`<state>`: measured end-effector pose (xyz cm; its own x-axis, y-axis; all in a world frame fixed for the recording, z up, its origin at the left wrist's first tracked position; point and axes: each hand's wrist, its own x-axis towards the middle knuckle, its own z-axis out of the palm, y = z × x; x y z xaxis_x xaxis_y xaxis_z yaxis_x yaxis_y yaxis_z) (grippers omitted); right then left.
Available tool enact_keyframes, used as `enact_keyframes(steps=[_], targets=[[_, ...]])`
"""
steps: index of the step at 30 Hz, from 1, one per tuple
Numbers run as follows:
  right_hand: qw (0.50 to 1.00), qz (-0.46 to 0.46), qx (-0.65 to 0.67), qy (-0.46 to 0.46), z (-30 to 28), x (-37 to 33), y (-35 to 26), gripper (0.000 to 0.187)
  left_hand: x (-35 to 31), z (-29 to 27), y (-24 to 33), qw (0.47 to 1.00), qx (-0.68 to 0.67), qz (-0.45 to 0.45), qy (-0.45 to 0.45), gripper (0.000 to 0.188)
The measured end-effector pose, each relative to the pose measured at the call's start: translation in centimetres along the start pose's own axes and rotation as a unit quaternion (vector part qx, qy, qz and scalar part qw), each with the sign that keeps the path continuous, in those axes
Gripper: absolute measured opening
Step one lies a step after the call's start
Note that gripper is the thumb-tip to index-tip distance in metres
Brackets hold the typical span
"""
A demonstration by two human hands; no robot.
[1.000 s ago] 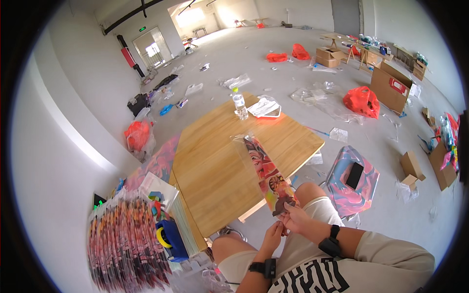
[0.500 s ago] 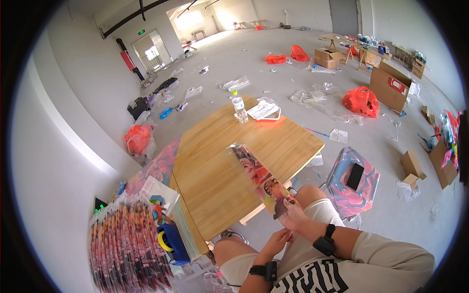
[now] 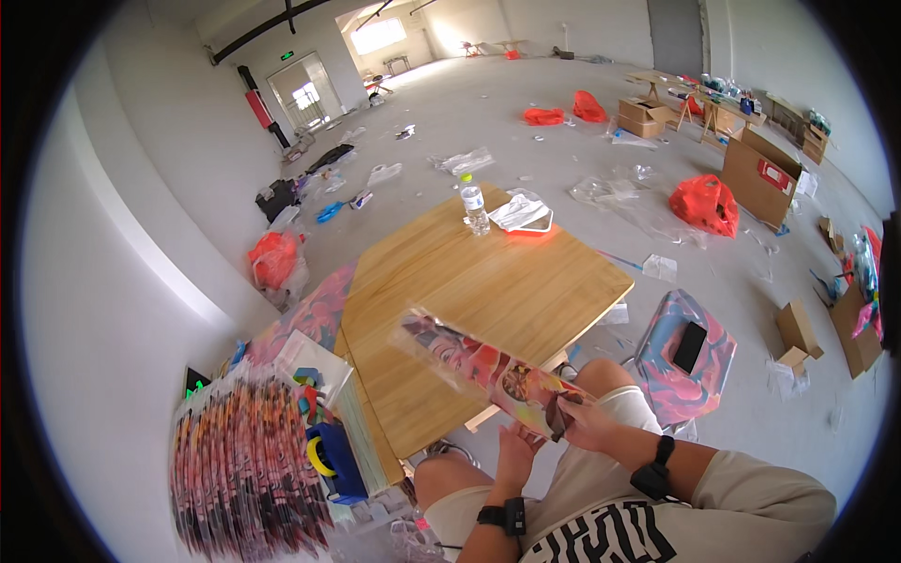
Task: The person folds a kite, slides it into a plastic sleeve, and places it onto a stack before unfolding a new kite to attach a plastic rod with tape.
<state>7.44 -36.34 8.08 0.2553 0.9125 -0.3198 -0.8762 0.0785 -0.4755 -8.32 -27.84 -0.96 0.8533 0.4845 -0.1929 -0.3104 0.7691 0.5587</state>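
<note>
A long flat packet (image 3: pixel 497 375) with a red, cartoon-like print in a clear plastic sleeve slants over the near edge of the wooden table (image 3: pixel 469 272). My right hand (image 3: pixel 589 422) grips its near end, thumb on top. Lower down, my left hand (image 3: pixel 514 458) has its fingers closed at the packet's bottom edge, where they are partly hidden. The sleeve's clear far end reaches over the tabletop. To the left stands a thick row of similar printed packets (image 3: pixel 249 460) in plastic, beside a blue tape dispenser (image 3: pixel 338 464) with a yellow ring.
A water bottle (image 3: pixel 474 206) and an orange-rimmed tray (image 3: pixel 530 225) with white paper stand at the table's far side. At right, a phone (image 3: pixel 690 347) lies on a patterned stool (image 3: pixel 671 389). Red bags (image 3: pixel 704 205), cardboard boxes (image 3: pixel 760 178) and plastic scraps litter the floor.
The packet has swung so its far end points more to the left and sits lower. My left hand has come up to the packet's bottom edge. The view has shifted slightly.
</note>
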Motion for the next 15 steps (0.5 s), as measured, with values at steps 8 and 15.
enact_keyframes(steps=[8, 15], targets=[[0.978, 0.114, -0.071, -0.162, -4.6, -1.5, -1.1, 0.027, -1.2, 2.9, 2.8, 0.986, -0.029, 0.16, 0.046, 0.042], [0.985, 0.16, 0.012, -0.063, -4.9, -1.4, -1.3, 0.033, -3.1, 6.5, 5.2, 0.982, -0.041, 0.159, 0.087, 0.015]])
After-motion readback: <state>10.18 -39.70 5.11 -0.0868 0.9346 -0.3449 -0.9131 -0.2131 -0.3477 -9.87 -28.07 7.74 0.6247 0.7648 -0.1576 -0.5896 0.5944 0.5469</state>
